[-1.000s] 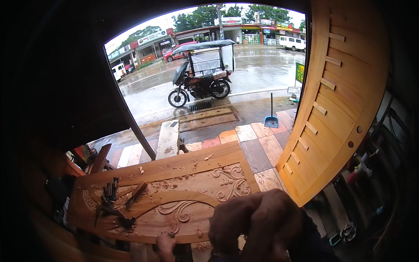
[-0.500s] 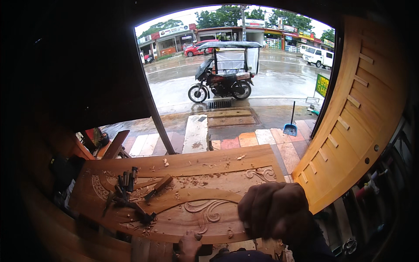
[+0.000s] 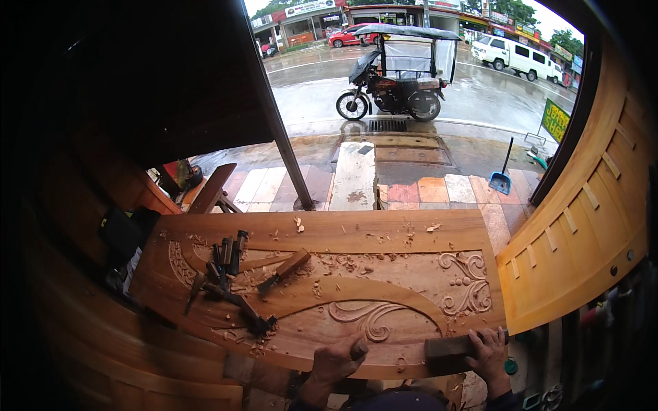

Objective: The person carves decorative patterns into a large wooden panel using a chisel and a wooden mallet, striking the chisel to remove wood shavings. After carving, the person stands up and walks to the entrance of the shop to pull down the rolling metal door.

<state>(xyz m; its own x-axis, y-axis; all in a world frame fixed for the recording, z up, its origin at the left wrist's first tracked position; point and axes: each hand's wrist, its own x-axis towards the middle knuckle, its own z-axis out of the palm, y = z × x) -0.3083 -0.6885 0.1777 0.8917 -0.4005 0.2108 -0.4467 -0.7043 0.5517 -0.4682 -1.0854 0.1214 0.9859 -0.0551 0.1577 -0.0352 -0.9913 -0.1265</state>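
Note:
A carved wooden door panel [image 3: 384, 236] lies flat before me, with scrollwork in relief and shavings scattered over it. Near its front edge my left hand [image 3: 334, 363] is closed round what looks like a chisel [image 3: 358, 350]; only the rounded brown end of its handle shows, and the blade is hidden. To its right, my right hand [image 3: 488, 355] grips one end of a dark rectangular wooden block [image 3: 449, 348] over the panel's front right corner. Between the hands and just beyond them is a carved leaf scroll [image 3: 370, 320].
On the panel's left lie several dark-handled carving tools [image 3: 226, 260], a wood-handled tool [image 3: 291, 264] and a hammer-like tool [image 3: 253, 318]. A paler door [image 3: 576, 233] leans at the right. Outside are a blue dustpan [image 3: 500, 182] and a parked motor tricycle [image 3: 397, 89].
My right hand, a raised fist close to the camera before, has come down and right with the wooden block in view. My left hand shows further right and higher; the view has tilted down.

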